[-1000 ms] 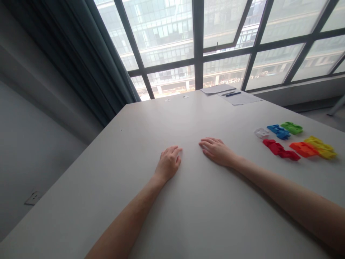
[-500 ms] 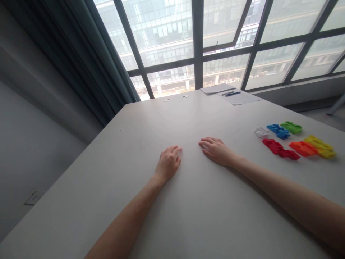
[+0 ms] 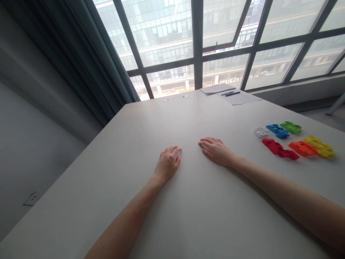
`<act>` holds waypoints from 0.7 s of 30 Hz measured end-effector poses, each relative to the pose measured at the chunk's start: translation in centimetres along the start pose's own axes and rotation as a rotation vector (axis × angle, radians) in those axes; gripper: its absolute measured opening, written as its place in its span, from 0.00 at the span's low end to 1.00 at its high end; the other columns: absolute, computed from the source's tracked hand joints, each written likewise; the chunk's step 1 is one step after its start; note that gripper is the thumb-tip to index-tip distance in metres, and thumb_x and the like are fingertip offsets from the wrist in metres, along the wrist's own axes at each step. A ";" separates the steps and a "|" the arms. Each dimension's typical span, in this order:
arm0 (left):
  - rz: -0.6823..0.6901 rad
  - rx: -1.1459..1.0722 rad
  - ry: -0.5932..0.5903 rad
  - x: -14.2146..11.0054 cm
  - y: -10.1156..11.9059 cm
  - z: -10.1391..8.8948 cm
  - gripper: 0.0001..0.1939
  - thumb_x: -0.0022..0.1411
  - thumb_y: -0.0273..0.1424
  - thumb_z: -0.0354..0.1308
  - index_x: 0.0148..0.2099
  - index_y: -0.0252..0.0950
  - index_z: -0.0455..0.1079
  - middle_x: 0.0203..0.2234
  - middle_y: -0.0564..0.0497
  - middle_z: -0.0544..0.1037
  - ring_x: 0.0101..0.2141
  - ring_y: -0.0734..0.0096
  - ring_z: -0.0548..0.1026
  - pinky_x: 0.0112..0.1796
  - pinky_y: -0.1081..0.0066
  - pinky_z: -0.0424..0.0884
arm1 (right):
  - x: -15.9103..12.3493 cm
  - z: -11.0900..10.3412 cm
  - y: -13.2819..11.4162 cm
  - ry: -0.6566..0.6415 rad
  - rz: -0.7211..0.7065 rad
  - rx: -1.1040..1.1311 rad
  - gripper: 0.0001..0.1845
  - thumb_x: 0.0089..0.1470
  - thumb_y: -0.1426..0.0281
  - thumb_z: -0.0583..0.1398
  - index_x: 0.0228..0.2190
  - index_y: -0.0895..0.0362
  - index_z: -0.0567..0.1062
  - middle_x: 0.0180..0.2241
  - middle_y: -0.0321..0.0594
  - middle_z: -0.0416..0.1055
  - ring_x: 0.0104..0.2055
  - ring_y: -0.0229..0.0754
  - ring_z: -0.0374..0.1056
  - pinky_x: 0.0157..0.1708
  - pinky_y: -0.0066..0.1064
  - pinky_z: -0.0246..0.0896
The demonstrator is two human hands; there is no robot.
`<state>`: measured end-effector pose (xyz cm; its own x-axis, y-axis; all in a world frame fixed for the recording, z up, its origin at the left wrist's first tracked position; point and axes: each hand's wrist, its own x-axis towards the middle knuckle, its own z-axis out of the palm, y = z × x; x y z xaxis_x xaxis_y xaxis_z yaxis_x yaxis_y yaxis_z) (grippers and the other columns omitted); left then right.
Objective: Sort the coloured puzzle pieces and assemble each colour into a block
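Note:
My left hand point(image 3: 168, 162) rests palm down on the white table point(image 3: 172, 223), fingers loosely bent and holding nothing. To its right lies my right hand point(image 3: 215, 150), flat with its fingers stretched out, a gap between the two. Beyond my right hand is a group of bright plastic pieces: a red piece point(image 3: 279, 149) and a small white piece point(image 3: 261, 132) are nearest to it. Behind and beside them are a blue piece point(image 3: 278, 131), a green piece point(image 3: 291, 127), an orange piece point(image 3: 302, 148) and a yellow piece point(image 3: 320, 146). Neither hand touches them.
Sheets of paper point(image 3: 245, 99) with dark pens point(image 3: 232, 93) lie at the table's far edge. Two round white caps are set in the tabletop near the window point(image 3: 167, 36). A dark curtain point(image 3: 81, 54) hangs at the left, above a wall socket point(image 3: 32, 198).

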<state>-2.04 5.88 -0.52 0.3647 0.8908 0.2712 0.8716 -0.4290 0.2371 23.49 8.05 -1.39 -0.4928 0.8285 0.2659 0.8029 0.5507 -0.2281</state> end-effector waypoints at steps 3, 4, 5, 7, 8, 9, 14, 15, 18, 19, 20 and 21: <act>-0.001 0.000 0.003 0.0 0.0 0.0 0.19 0.62 0.23 0.51 0.55 0.39 0.68 0.55 0.44 0.71 0.56 0.60 0.68 0.57 0.55 0.63 | 0.0 0.0 0.0 -0.003 0.000 0.007 0.19 0.62 0.66 0.49 0.52 0.53 0.70 0.58 0.47 0.66 0.61 0.49 0.58 0.57 0.46 0.53; 0.000 0.002 0.003 0.0 0.0 0.0 0.19 0.62 0.23 0.51 0.55 0.39 0.68 0.55 0.44 0.71 0.56 0.60 0.68 0.57 0.55 0.63 | 0.0 0.0 0.1 -0.004 0.000 0.007 0.20 0.62 0.66 0.49 0.52 0.53 0.70 0.58 0.47 0.66 0.61 0.49 0.58 0.57 0.46 0.53; 0.001 0.003 0.004 0.0 0.0 0.0 0.19 0.62 0.23 0.51 0.55 0.39 0.68 0.55 0.44 0.71 0.56 0.60 0.68 0.57 0.56 0.63 | 0.0 0.0 0.1 -0.004 -0.001 0.007 0.20 0.62 0.65 0.49 0.52 0.53 0.70 0.58 0.47 0.66 0.61 0.49 0.58 0.57 0.45 0.53; -0.001 0.003 0.003 0.0 0.0 0.0 0.19 0.62 0.23 0.51 0.55 0.38 0.68 0.55 0.44 0.71 0.56 0.60 0.68 0.57 0.56 0.63 | 0.0 0.0 0.1 -0.004 -0.004 0.004 0.20 0.63 0.65 0.49 0.52 0.53 0.70 0.58 0.47 0.66 0.61 0.49 0.59 0.57 0.45 0.53; -0.002 0.002 0.001 0.0 0.0 0.0 0.19 0.62 0.23 0.51 0.55 0.38 0.68 0.55 0.44 0.71 0.56 0.60 0.68 0.57 0.56 0.63 | 0.0 0.0 0.1 -0.004 -0.006 0.003 0.20 0.63 0.65 0.49 0.52 0.53 0.70 0.58 0.47 0.66 0.61 0.49 0.59 0.57 0.45 0.53; -0.002 0.002 -0.002 0.0 0.0 0.0 0.19 0.62 0.23 0.51 0.55 0.38 0.68 0.55 0.44 0.71 0.56 0.60 0.68 0.57 0.56 0.63 | 0.1 0.1 0.1 -0.004 -0.008 0.002 0.20 0.63 0.65 0.49 0.53 0.53 0.70 0.58 0.47 0.66 0.61 0.48 0.59 0.57 0.45 0.53; 0.000 0.000 -0.002 0.0 -0.1 0.0 0.19 0.62 0.23 0.51 0.55 0.37 0.68 0.55 0.44 0.71 0.56 0.59 0.68 0.57 0.56 0.63 | 0.0 0.1 0.1 -0.002 -0.008 -0.012 0.20 0.63 0.65 0.49 0.53 0.54 0.69 0.58 0.47 0.66 0.60 0.49 0.59 0.57 0.45 0.53; 0.001 -0.001 0.000 0.0 -0.1 0.1 0.19 0.62 0.23 0.51 0.55 0.37 0.68 0.55 0.44 0.71 0.56 0.60 0.68 0.57 0.56 0.63 | 0.0 0.1 0.1 -0.001 -0.008 -0.014 0.20 0.63 0.65 0.49 0.52 0.54 0.69 0.58 0.47 0.66 0.60 0.49 0.59 0.57 0.45 0.53; 0.004 -0.002 0.002 0.0 -0.1 0.1 0.19 0.62 0.23 0.51 0.55 0.38 0.68 0.55 0.44 0.71 0.56 0.60 0.68 0.57 0.56 0.63 | 0.0 0.0 0.1 0.003 -0.013 -0.012 0.19 0.63 0.65 0.49 0.52 0.54 0.70 0.58 0.47 0.66 0.60 0.49 0.59 0.57 0.44 0.54; 0.005 -0.003 0.002 0.1 -0.1 0.1 0.19 0.62 0.23 0.51 0.55 0.38 0.68 0.55 0.44 0.71 0.56 0.60 0.68 0.57 0.56 0.63 | 0.0 -0.1 0.1 0.003 -0.014 -0.010 0.19 0.63 0.65 0.49 0.52 0.54 0.70 0.58 0.47 0.66 0.60 0.48 0.59 0.57 0.44 0.54; 0.005 -0.005 0.003 0.1 -0.1 0.2 0.19 0.62 0.23 0.51 0.55 0.38 0.68 0.55 0.44 0.71 0.56 0.60 0.68 0.57 0.56 0.63 | 0.0 -0.1 0.1 0.003 -0.012 -0.009 0.19 0.63 0.65 0.49 0.52 0.54 0.70 0.58 0.47 0.66 0.60 0.48 0.59 0.56 0.44 0.54; 0.006 -0.007 0.005 0.1 -0.1 0.2 0.19 0.62 0.23 0.51 0.55 0.38 0.68 0.55 0.44 0.71 0.56 0.59 0.68 0.57 0.55 0.63 | 0.0 0.0 0.1 0.003 -0.008 -0.007 0.19 0.63 0.65 0.49 0.52 0.54 0.70 0.57 0.47 0.66 0.60 0.49 0.59 0.56 0.45 0.55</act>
<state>-2.07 6.08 -0.69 0.3686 0.8873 0.2771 0.8670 -0.4357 0.2418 23.54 8.12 -1.36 -0.4983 0.8238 0.2705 0.8014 0.5566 -0.2190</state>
